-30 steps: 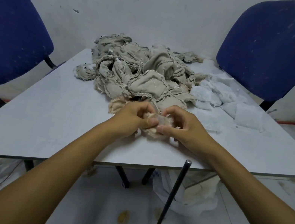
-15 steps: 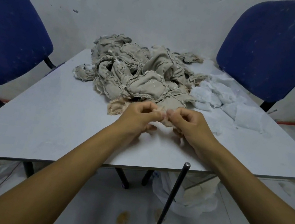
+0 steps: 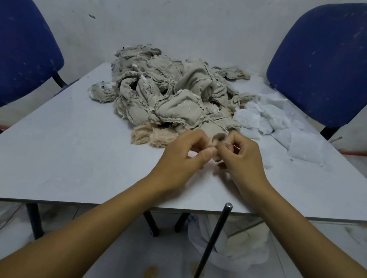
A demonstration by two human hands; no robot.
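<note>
Up close, the fingers point(image 3: 207, 153) of both hands are curled in and pinch one small scrap of cloth point(image 3: 218, 137) between them. The left hand point(image 3: 183, 154) nips it from below with thumb and forefinger, and the right hand point(image 3: 244, 159) grips it from the other side. The scrap is grey-beige and bunched into a short roll. Its rounded end pokes up and away from the person, toward the heap. The rest is hidden in the grip, so I cannot tell how its long axis runs. It is held just above the counter point(image 3: 71, 158), right at the near edge of a heap of frayed beige rags point(image 3: 172, 97). A peach-coloured piece point(image 3: 151, 136) lies flat just left of the hands. White pieces of cloth point(image 3: 277, 128) lie to the right of the heap. A blue chair point(image 3: 10, 47) stands to the left and another chair point(image 3: 338, 63) to the right. A black rod point(image 3: 213, 242) stands in front, near a white bag point(image 3: 238, 254) under the counter.
</note>
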